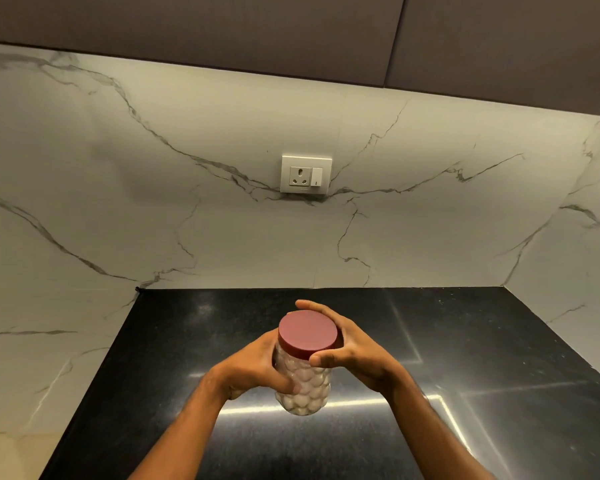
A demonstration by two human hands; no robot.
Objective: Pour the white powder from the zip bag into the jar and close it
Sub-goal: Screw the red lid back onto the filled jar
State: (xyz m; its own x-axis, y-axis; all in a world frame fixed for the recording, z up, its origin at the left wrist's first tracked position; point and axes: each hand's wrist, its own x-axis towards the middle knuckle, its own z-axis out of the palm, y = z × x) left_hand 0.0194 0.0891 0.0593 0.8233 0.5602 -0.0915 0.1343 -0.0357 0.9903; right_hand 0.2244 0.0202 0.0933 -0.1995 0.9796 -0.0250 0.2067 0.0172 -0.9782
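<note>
**Lid being seated on the filled jar**

The jar [303,384], white inside, is held upright above the black table [465,375]. Its body is wrapped by the left hand [253,368]; the red lid [308,336] is gripped around the rim by the right hand [352,344]. Closing appears under way. A final tightening twist is probably needed. No zip bag is visible.

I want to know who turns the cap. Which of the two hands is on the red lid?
The right hand: its fingers wrap the red lid, while the left hand grips the clear jar lower down.
</note>
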